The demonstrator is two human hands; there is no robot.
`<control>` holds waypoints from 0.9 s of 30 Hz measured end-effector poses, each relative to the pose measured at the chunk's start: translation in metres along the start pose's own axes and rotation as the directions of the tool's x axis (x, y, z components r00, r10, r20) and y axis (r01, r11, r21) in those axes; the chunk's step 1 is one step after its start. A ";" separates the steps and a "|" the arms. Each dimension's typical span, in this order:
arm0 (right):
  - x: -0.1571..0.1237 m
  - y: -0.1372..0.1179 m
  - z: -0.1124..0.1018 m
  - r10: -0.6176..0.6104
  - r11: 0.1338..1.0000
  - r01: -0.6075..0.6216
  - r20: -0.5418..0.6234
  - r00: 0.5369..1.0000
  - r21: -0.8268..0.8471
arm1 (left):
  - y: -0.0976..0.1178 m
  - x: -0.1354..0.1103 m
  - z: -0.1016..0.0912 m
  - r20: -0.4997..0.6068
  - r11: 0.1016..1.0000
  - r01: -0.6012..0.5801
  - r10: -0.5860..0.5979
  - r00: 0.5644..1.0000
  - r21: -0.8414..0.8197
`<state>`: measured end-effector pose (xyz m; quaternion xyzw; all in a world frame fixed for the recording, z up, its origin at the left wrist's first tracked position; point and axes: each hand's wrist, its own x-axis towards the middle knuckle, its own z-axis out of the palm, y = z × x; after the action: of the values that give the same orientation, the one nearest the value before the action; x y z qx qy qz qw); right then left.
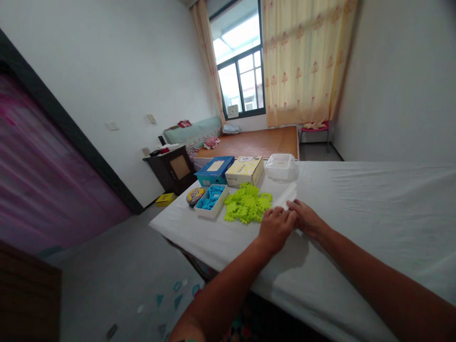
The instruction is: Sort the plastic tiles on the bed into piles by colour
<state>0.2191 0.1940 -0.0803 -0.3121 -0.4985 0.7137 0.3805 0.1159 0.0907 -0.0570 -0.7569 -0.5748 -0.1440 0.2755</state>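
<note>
Both of my hands meet over the white-covered table, at the near right of a pile of lime-green puzzle-like plastic pieces [245, 204]. Between them is a thin, clear plastic piece [288, 194], flat and lid-like, its far end sticking out past my fingers. My left hand [277, 229] has its fingers bent over the near end of this piece. From the right, my right hand [305, 219] pinches its edge, fingertips close to the left hand's. The hands hide the near part. Behind it stands a clear plastic container [281, 166].
Left of the green pile is a white tray [203, 213] of blue pieces, beside a round yellow-and-grey tin [195, 195]. Behind them stand a blue box [215, 171] and a pale yellow box [245, 172]. The white-covered table [359, 218] stretches right; a bed [256, 142] lies beyond.
</note>
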 end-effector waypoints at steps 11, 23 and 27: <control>0.026 0.004 -0.031 -0.068 0.988 0.091 -0.178 0.982 0.124 | -0.167 -0.103 -0.032 -0.095 0.570 0.814 -0.809 0.580 0.113; 0.023 0.006 -0.030 -0.072 0.986 0.092 -0.142 0.987 0.139 | -0.196 -0.121 -0.004 -0.045 0.532 0.831 -0.845 0.532 -0.160; 0.024 0.006 -0.031 -0.062 0.991 0.074 -0.106 0.992 0.113 | -0.189 -0.108 -0.014 -0.168 0.723 0.683 -0.690 0.704 -0.108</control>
<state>0.2311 0.2278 -0.0967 -0.3082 -0.4461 0.7114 0.4472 -0.0948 0.0326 -0.0562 -0.4757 -0.7820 -0.3209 0.2432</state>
